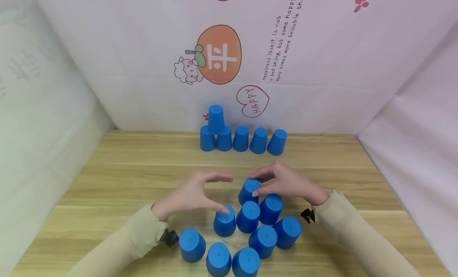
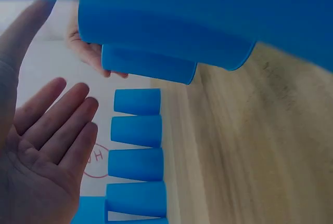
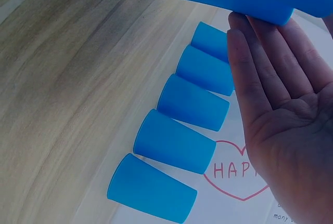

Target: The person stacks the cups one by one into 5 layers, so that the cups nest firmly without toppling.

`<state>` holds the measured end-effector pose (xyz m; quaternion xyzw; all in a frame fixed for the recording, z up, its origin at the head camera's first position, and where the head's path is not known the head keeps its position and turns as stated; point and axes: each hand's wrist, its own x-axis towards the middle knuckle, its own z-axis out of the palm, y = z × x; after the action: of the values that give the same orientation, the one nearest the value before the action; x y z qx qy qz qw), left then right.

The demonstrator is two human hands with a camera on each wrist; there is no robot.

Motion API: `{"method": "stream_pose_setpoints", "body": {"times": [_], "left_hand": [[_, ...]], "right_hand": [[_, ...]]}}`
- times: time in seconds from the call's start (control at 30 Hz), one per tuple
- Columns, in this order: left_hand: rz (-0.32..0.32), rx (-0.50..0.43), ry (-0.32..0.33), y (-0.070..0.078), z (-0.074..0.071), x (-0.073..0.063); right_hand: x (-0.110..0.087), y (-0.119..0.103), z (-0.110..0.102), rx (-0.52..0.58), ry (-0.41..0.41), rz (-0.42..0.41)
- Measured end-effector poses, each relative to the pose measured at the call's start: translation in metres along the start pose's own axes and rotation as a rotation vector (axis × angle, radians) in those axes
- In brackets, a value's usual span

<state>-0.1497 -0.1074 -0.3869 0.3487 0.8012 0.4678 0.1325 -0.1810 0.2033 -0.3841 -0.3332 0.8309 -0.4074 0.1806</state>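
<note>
My right hand (image 1: 288, 182) pinches the base of an upside-down blue cup (image 1: 247, 194) between thumb and fingers, at the far end of a loose group of cups. In the right wrist view the fingers (image 3: 276, 73) lie along that cup's side. My left hand (image 1: 191, 194) is spread, palm inward, with nothing held. Its thumb tip is over a blue cup (image 1: 224, 223); whether they touch I cannot tell. The left wrist view shows its straight fingers (image 2: 57, 115) beyond large, close blue cups. Another blue cup (image 1: 248, 217) stands between the two hands.
Along the wall stands a row of upside-down blue cups (image 1: 241, 139), with one cup (image 1: 216, 119) on top of the two leftmost. Several more blue cups (image 1: 218, 259) stand nearer me on the wooden table (image 1: 107, 181). Printed white cloth (image 1: 143, 70) covers the walls.
</note>
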Motion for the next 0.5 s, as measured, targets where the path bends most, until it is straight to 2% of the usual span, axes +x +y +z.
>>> {"method": "stream_pose_setpoints", "body": {"times": [0.1,0.27,0.37,0.5], "left_hand": [[-0.021,-0.028,-0.067,-0.0019,0.0032,-0.0054],[-0.043,-0.026,-0.172,-0.0055,0.0062,-0.0071],[-0.038,-0.019,-0.202,-0.0054,0.0076,-0.007],[-0.04,-0.019,-0.209,-0.0048,0.0087,-0.0088]], "right_hand": [[-0.0003,-0.0013,-0.0003,-0.012,0.003,0.002],[-0.0005,-0.003,0.0,-0.032,0.007,-0.001],[-0.0006,-0.0033,0.0002,-0.049,0.011,-0.001],[-0.0008,-0.0041,0.0004,-0.06,0.008,0.011]]}}
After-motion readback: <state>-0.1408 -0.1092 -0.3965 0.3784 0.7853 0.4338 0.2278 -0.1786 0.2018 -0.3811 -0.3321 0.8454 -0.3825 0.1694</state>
